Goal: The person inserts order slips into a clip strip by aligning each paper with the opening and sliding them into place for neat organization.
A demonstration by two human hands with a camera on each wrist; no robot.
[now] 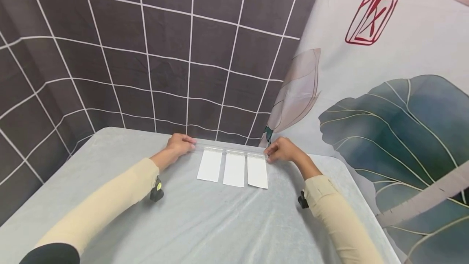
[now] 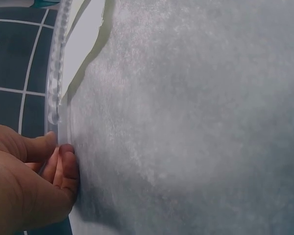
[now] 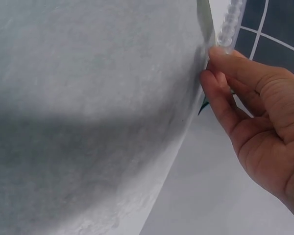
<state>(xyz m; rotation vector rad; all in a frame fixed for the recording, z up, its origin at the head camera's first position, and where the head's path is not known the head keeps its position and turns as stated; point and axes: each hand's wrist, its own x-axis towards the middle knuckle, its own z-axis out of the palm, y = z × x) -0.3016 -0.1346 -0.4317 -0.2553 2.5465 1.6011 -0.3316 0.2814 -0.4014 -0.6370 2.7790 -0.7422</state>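
Observation:
A clear plastic strip with a row of round bumps runs along the far edge of the table, three white paper cards side by side on its near side: a left card, a middle card and a right card. The left hand pinches the strip's left end between thumb and fingers. At the other end, the right hand pinches the strip by the right card. In the left wrist view, a white card curves away from the strip and casts a shadow on the cloth.
A pale grey cloth covers the table, with soft creases in front of the cards. Behind it hangs a dark curtain with white grid lines. A white fabric with a large leaf print hangs along the right side.

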